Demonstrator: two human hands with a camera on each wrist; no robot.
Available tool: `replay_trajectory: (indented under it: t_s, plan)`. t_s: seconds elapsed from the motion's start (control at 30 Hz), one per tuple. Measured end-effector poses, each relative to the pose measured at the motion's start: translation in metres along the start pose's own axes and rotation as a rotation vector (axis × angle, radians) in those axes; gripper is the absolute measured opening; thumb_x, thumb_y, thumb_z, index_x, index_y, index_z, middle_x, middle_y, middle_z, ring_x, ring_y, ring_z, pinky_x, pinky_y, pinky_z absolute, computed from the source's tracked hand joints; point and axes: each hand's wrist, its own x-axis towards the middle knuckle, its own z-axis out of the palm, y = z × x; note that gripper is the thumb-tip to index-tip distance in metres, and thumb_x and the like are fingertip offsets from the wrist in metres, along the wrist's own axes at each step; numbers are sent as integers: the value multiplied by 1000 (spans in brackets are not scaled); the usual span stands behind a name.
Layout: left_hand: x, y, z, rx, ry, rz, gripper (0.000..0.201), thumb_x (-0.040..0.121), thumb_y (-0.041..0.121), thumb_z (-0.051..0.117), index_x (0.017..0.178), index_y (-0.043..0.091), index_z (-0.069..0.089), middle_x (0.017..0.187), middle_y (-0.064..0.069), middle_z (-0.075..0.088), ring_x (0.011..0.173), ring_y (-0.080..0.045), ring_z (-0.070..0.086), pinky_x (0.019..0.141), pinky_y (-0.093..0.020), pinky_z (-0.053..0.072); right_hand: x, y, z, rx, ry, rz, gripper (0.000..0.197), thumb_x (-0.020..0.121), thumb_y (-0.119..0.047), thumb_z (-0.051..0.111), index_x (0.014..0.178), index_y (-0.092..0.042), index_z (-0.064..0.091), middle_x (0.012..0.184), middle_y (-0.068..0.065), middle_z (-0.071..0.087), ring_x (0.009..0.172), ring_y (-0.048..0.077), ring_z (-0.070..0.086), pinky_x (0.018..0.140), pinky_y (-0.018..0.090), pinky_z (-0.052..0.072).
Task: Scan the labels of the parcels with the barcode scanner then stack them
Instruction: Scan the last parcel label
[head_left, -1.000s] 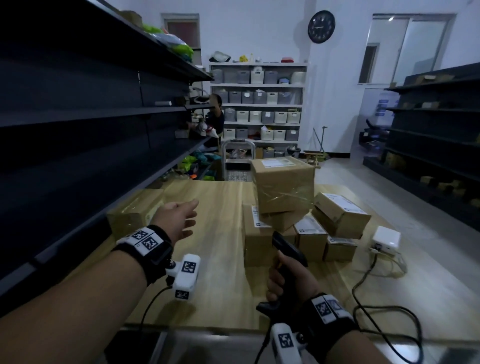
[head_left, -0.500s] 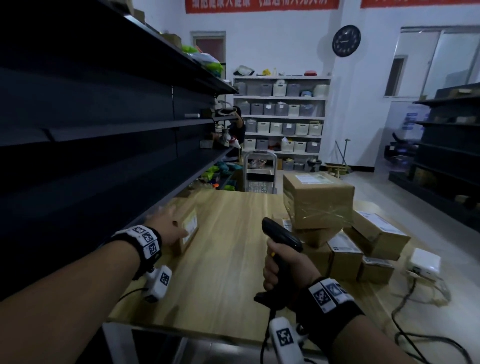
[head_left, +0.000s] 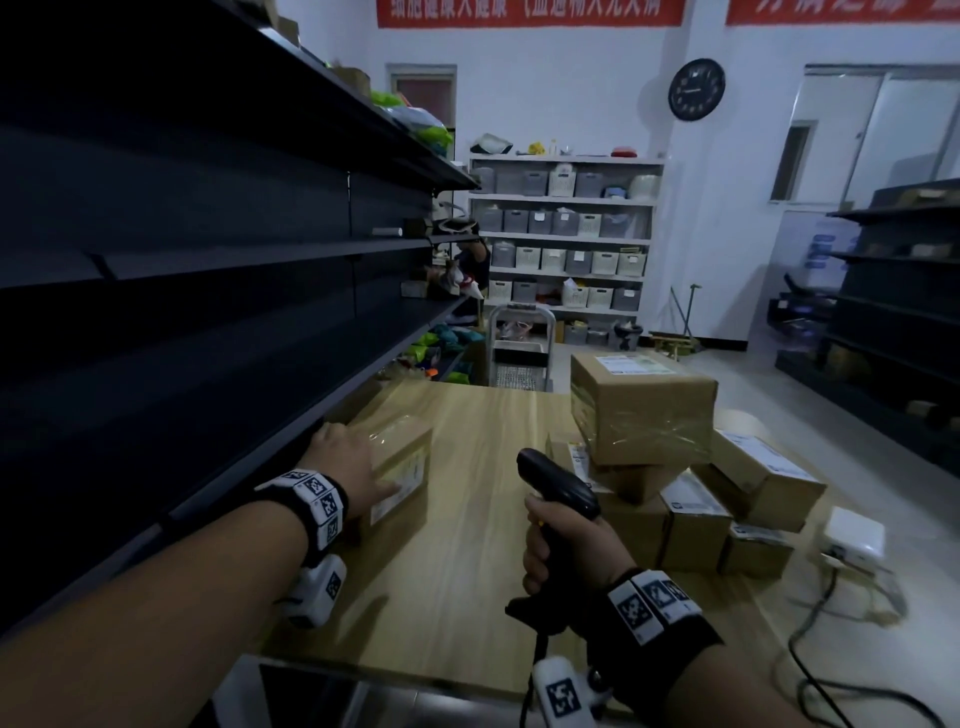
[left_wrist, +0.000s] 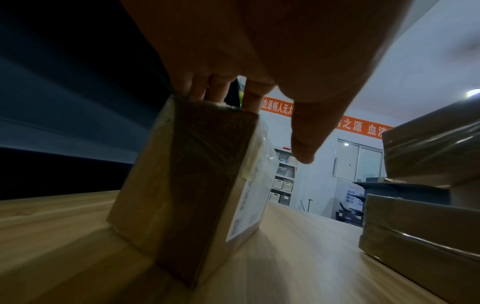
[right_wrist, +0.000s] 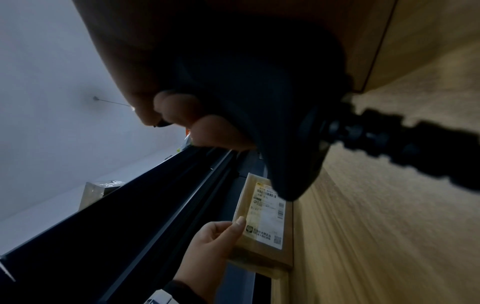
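Note:
A brown cardboard parcel (head_left: 402, 462) stands on the wooden table (head_left: 483, 571) beside the dark shelving, its white label turned to the right. My left hand (head_left: 348, 457) grips its top, fingers over the far edge and thumb by the label. The left wrist view shows the parcel (left_wrist: 187, 185) under my left hand (left_wrist: 233, 61). My right hand (head_left: 566, 540) holds a black barcode scanner (head_left: 558, 483) by the handle, its head pointing away over the table. In the right wrist view the scanner (right_wrist: 259, 102) fills the top and the parcel's label (right_wrist: 267, 216) shows below it.
Several labelled parcels are piled at the table's right, topped by a large box (head_left: 641, 410). A white device (head_left: 852, 535) with a cable (head_left: 810, 649) lies further right. Dark shelving (head_left: 208, 312) runs along the left. A cart (head_left: 519, 353) stands behind the table.
My left hand reached left to the parcel by the shelving and took hold of it; its label now faces right. The scanner hand stayed near the table's front.

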Motion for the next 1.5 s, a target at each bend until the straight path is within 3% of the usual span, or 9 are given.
replay_trajectory:
  t_s: [0.13, 0.43, 0.6, 0.73, 0.87, 1.07, 1.23, 1.4, 1.5]
  plan:
    - [8, 0, -2, -99, -35, -71, 63, 83, 53, 76, 129, 15, 56, 126, -10, 68, 119, -33, 64, 94, -41, 58, -1, -3, -2, 16, -2, -5, 39, 67, -29, 94, 81, -11, 62, 62, 11, 44, 51, 27, 45, 54, 36, 42]
    - [12, -2, -13, -258, -173, -264, 123, 64, 58, 89, 161, 15, 25, 147, -20, 58, 129, -41, 62, 104, -52, 58, -4, 4, 1, -21, -32, 21, 39, 70, -27, 96, 84, -9, 63, 64, 14, 45, 52, 27, 47, 55, 37, 44]
    - [-3, 0, -5, -746, -143, -306, 135, 55, 49, 94, 165, 23, 21, 152, -18, 53, 126, -41, 62, 105, -54, 57, -7, 4, 5, -32, -26, 29, 35, 75, -25, 93, 85, -8, 65, 65, 14, 45, 53, 27, 46, 55, 38, 43]
    - [-23, 6, 17, -1174, -85, -315, 124, 75, 32, 98, 168, 27, 16, 157, -20, 51, 134, -45, 58, 113, -60, 49, -7, 3, 10, -66, -4, 38, 30, 81, -22, 90, 86, -7, 64, 64, 15, 46, 52, 27, 47, 55, 38, 44]
    - [-43, 5, 46, -1420, -103, -372, 119, 78, 40, 96, 168, 33, 19, 156, -21, 54, 127, -46, 61, 108, -63, 50, -7, -1, 17, -140, 1, 33, 33, 80, -23, 89, 85, -5, 61, 62, 16, 46, 49, 27, 46, 53, 36, 43]
    - [-65, 9, 79, -1534, -83, -335, 110, 84, 47, 89, 170, 40, 20, 158, -20, 55, 121, -40, 61, 105, -58, 50, -3, -10, 29, -242, 65, 63, 31, 87, -20, 84, 99, -6, 58, 62, 13, 46, 49, 25, 46, 54, 35, 41]
    - [-68, 3, 90, -1529, -36, -278, 109, 76, 56, 92, 163, 52, 27, 156, -15, 57, 128, -43, 63, 104, -64, 55, 7, -17, 43, -339, 107, 79, 27, 89, -20, 81, 83, -8, 59, 60, 11, 49, 48, 25, 47, 54, 35, 41]
    - [-68, 3, 90, -1610, -20, -256, 97, 83, 36, 92, 161, 45, 34, 131, -3, 69, 108, -29, 69, 77, -44, 57, 20, -20, 64, -386, 146, 69, 27, 90, -21, 80, 78, -7, 60, 58, 11, 50, 46, 24, 47, 51, 33, 40]
    - [-69, 2, 90, -1643, 3, -263, 85, 82, 25, 93, 145, 48, 41, 117, 1, 72, 102, -28, 72, 74, -41, 57, 23, -21, 73, -338, 163, 68, 27, 90, -20, 79, 82, -6, 59, 58, 12, 47, 45, 23, 44, 52, 32, 38]
